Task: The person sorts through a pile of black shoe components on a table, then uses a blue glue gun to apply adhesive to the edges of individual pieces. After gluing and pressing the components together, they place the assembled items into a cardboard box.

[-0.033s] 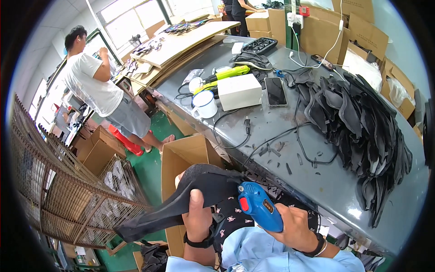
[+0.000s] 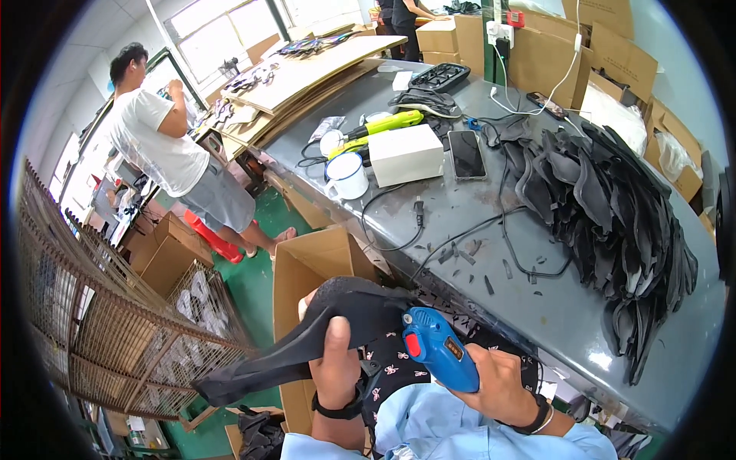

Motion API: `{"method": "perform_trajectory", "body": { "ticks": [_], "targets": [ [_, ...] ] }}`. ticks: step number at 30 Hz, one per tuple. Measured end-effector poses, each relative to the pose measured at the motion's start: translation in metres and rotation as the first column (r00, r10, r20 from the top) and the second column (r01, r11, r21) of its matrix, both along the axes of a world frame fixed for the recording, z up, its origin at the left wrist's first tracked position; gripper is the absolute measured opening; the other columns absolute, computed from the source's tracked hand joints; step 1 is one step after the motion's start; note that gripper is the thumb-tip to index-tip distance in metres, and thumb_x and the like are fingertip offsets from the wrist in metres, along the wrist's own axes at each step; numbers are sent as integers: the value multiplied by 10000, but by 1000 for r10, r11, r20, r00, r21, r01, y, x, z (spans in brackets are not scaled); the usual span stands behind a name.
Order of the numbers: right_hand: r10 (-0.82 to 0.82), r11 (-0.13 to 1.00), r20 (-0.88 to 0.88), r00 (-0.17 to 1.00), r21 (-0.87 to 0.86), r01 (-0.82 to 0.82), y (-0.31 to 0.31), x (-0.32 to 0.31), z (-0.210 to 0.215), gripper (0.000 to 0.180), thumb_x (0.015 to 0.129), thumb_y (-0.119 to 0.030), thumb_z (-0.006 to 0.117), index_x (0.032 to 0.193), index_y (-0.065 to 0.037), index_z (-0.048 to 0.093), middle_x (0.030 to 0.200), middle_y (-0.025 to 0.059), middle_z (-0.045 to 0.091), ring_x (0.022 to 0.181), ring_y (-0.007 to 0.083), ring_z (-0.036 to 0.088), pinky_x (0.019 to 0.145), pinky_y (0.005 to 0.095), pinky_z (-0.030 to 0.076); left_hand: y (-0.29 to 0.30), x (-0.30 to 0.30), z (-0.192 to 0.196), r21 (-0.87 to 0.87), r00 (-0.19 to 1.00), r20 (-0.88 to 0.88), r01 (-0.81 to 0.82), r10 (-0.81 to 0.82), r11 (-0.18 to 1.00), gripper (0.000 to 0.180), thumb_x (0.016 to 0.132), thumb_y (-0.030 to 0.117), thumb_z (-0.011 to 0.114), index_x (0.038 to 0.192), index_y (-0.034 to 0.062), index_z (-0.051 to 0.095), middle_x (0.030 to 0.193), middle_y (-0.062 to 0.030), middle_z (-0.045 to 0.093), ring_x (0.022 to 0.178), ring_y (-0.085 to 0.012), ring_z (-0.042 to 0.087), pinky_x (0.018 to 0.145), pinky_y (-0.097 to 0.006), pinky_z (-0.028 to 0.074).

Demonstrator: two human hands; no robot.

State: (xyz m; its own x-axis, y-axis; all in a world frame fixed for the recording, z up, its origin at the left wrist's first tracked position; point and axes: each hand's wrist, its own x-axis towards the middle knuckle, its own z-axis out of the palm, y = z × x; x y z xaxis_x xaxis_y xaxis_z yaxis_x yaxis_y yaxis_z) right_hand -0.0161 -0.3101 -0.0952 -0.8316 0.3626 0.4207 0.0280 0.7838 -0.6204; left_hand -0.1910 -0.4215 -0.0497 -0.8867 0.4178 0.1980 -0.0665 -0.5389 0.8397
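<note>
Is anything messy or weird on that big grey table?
Yes. Small black offcuts lie scattered on the grey table near a loose power plug, and the pile of black pieces sprawls unevenly toward the edge.

Looks like a small factory workshop, probably footwear assembly: a grey workbench [image 2: 537, 307] beyond the gripped piece piled with black cut parts [image 2: 613, 207], cardboard boxes [image 2: 307, 268] just left of the hands, wire cages [image 2: 100, 322] further left, green painted floor [image 2: 253, 284].
</note>
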Motion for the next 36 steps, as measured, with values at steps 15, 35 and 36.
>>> {"method": "perform_trajectory", "body": {
  "ticks": [15,35,36],
  "targets": [
    [43,995,1,999,-95,-43,0,-3,15,639,637,-304,848,1041,48,500,760,139,641,593,266,653,552,324,523,11,11,0,-36,995,-76,66,-69,997,313,843,44,566,1141,-3,484,1070,-96,578,968,-142,551,880,-272,425],
    [102,991,-46,994,-82,-105,-3,-1,3,570,651,-228,827,1048,33,511,754,139,639,569,262,638,516,328,500,3,-40,-5,-729,644,-440,151,-626,668,303,795,-60,576,1098,-39,575,1022,-73,619,881,-115,583,804,-259,476],
    [125,981,-79,989,-141,-135,-2,-2,6,564,674,-204,807,1082,27,495,756,142,638,567,275,633,498,341,490,5,-38,-10,-720,619,-477,133,-624,681,288,801,-58,588,1088,-37,583,1039,-83,618,874,-121,590,801,-261,486]
  ]
}}
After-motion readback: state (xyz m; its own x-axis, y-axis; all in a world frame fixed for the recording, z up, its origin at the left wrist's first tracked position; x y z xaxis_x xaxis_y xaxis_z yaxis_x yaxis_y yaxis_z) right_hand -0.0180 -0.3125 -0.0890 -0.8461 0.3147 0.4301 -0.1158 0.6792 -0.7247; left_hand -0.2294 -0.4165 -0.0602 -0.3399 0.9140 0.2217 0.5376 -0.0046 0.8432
